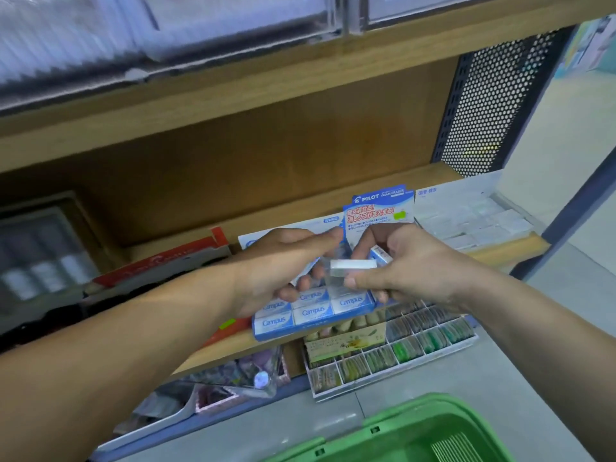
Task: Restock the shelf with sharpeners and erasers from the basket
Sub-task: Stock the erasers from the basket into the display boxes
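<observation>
Both my hands are raised in front of the wooden shelf [513, 243]. My right hand [410, 265] pinches a small white eraser [353, 264] between thumb and fingers. My left hand [283, 261] curls its fingers round a blue-and-white eraser pack at the same spot, mostly hidden behind the fingers. Just below them sits a blue display box of Campus erasers [313, 311] on the shelf edge. Behind stands a Pilot foam eraser card [378, 211]. The green basket [400, 435] is at the bottom, its inside mostly out of view.
A box of white erasers [476, 221] sits at the shelf's right end. A red and white carton [160, 261] lies to the left. Below, a divided tray of small green and yellow items [400, 348] rests on the lower shelf. A perforated metal panel [483, 105] closes the right side.
</observation>
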Motion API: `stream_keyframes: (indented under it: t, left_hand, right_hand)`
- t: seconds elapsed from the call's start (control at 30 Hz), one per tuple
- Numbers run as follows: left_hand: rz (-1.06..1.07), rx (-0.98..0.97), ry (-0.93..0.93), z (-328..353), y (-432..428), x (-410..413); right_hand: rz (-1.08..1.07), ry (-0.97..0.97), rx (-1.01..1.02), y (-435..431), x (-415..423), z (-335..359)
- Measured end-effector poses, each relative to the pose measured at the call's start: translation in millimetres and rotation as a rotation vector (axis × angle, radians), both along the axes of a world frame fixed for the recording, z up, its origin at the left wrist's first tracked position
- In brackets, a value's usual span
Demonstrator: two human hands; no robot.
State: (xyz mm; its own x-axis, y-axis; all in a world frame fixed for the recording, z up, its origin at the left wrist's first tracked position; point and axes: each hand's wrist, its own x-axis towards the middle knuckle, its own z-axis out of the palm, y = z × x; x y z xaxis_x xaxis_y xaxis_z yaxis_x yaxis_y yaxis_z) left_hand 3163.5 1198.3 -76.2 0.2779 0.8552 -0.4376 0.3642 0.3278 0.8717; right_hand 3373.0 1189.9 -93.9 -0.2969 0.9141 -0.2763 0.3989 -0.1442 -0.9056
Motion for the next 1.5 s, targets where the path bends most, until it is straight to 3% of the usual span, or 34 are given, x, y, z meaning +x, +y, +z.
stream_keyframes:
  t: [0.1,0.33,0.4,0.57,0.77,0.9,1.0,1.07,1.23,1.33,1.5]
  left_hand:
    - [-0.031,0.01,-0.008,-2.9,1.1,-2.1]
    - [-0.103,-0.118,-0.126,-7.9,2.0,0.2]
    - [-0.059,-0.098,-0.16,-10.8,6.2,0.7]
    - [0.009,-0.028,-0.155,-11.1,10.1,-2.5]
    - [0.03,0.113,-0.039,-12.5,13.4,-8.1]
    - [0.076,0.194,0.052,-17.6,19.7,7.3]
    - [0.047,0.246,0.085,-17.5,28.0,43.6]
    - [0.011,0.299,0.106,-17.5,35.9,76.3]
    - [-0.039,0.49,0.188,-23.7,68.5,153.1]
    - [-0.066,0.595,0.301,-35.6,91.3,180.5]
    - [-0.039,0.605,0.298,-52.7,117.5,205.5]
  right_hand:
    - [-0.041,-0.115,0.195,0.5,-8.3,0.5]
    - [-0.077,-0.064,0.273,-3.1,-0.9,-11.0]
    - [-0.064,-0.049,0.248,-2.0,-1.5,-10.0]
    - [-0.092,0.194,0.017,-1.0,3.2,-5.5]
    - [-0.094,0.186,-0.034,5.2,15.3,-4.3]
    - [-0.223,0.24,-0.137,8.0,58.1,-3.0]
    - [-0.289,0.131,-0.157,4.0,98.8,-3.4]
    - [-0.403,0.027,-0.089,0.4,130.2,-1.1]
    - [-0.79,-0.002,0.124,-0.4,181.9,-23.2]
    - [-0.86,-0.011,0.17,3.7,186.1,-44.9]
    - [-0.847,0.045,0.231,9.0,181.2,-62.8]
